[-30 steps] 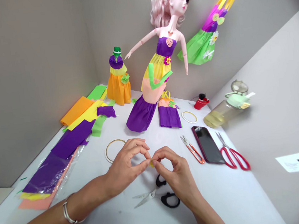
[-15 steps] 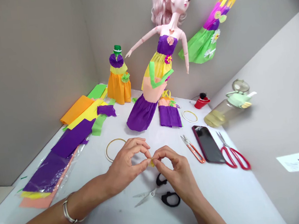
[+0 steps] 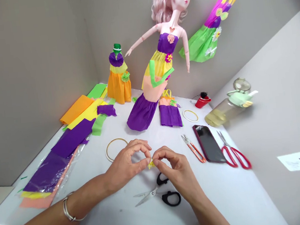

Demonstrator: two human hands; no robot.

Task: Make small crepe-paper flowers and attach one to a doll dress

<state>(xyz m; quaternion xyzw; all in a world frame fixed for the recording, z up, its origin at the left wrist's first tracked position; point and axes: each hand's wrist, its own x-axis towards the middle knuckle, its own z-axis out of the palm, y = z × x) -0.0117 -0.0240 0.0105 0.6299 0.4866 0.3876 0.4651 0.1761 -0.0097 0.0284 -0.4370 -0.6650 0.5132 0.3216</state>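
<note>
On my feed the left hand (image 3: 126,167) and the right hand (image 3: 176,168) meet in front of the camera, both grasping a small yellow crepe-paper scrap (image 3: 151,165). The scrap sits between them, pinched at the fingertips; neither hand is released, and the fingers curl around it without clenching into a fist. The paper is too small for me to make out its shape. A silver bangle (image 3: 67,209) circles the left wrist.

Directly below the hands, black-handled scissors (image 3: 159,196) lie on the white table (image 3: 229,204). Just past the left hand is a gold-rimmed embroidery hoop (image 3: 114,139). To the right of the right hand I see orange thread snips (image 3: 194,150), a smartphone (image 3: 209,144) and red-handled scissors (image 3: 232,156). Sheets of purple crepe paper (image 3: 72,142) lie well left of the hands. Straight ahead and well beyond them, a pink-haired doll (image 3: 164,3) stands in a purple, yellow and peach paper gown (image 3: 152,80), beside a bottle dressed in an orange paper skirt (image 3: 118,87).
</note>
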